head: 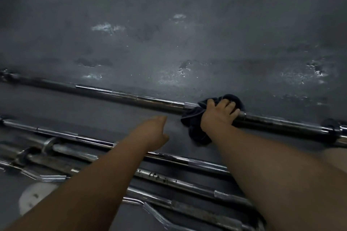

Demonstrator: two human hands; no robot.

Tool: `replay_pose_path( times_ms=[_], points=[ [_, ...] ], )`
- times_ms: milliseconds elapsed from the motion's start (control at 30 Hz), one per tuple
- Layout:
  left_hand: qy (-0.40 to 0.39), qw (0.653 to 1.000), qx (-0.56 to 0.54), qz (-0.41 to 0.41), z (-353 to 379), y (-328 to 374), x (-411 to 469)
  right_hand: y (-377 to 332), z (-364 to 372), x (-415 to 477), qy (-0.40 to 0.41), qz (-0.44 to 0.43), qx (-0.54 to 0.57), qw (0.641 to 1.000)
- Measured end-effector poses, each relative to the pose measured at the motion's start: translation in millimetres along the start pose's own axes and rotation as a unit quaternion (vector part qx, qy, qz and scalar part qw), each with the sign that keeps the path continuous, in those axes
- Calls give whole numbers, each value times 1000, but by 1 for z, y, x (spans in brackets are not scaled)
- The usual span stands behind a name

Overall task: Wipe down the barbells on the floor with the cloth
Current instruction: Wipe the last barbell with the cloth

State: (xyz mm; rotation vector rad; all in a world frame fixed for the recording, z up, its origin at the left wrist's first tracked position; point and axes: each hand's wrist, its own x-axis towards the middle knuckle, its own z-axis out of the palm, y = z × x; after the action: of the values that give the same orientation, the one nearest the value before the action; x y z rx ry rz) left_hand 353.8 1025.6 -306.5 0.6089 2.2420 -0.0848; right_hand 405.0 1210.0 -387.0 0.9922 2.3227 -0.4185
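A long chrome barbell (116,93) lies across the dark rubber floor, running from the far left down to the right edge. My right hand (218,116) grips a dark cloth (195,127) that is bunched around this bar, right of its middle. My left hand (152,133) hovers just in front of the bar, to the left of the cloth, holding nothing; its fingers are blurred. A second chrome barbell (75,136) lies nearer to me, parallel to the first and passing under my left arm.
Several more bars, some curled, lie in a pile (169,180) at the lower left and centre. A pale round object (33,196) sits at the bottom left. Scuffed grey floor (169,33) stretches beyond the far barbell.
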Motion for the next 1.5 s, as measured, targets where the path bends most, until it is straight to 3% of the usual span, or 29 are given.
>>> replay_pose_path(
  times_ms=[100, 267, 533, 667, 900, 1000, 1100, 1200, 1267, 1333, 1367, 1500],
  points=[
    [51, 998, -32, 16, 6, -9, 28, 2, 7, 0, 29, -1, -6, 1000],
    [133, 986, 97, 19, 11, -45, 79, 8, 11, 10, 50, -20, -4, 999],
    [207, 973, 93, 38, 22, -50, 120, 33, -13, 47, 97, -178, -20, 979],
    [214, 971, 90, 49, 7, -45, 141, 34, -26, 68, 122, -216, -17, 969],
    [253, 962, 87, 51, 20, -47, 148, -10, 1, 63, 263, -156, 6, 952],
    [263, 960, 74, 60, 23, -50, 141, -4, 1, 53, 270, -169, 28, 948],
    [243, 963, 80, 87, 23, -59, 125, 30, -8, 44, 230, -256, 48, 938],
    [231, 957, 120, 129, 17, -87, 110, 78, -8, 37, 296, -166, 78, 937],
    [254, 955, 129, 78, 12, -117, 108, 75, 3, 31, 347, -28, 113, 930],
    [251, 962, 106, 2, 15, -138, 107, 21, 13, 25, 325, 55, 170, 929],
    [240, 966, 93, -17, 20, -140, 107, -15, 18, 23, 309, 32, 182, 933],
    [240, 968, 69, -7, 30, -140, 110, -142, 47, 4, 309, -229, 123, 915]
  ],
)
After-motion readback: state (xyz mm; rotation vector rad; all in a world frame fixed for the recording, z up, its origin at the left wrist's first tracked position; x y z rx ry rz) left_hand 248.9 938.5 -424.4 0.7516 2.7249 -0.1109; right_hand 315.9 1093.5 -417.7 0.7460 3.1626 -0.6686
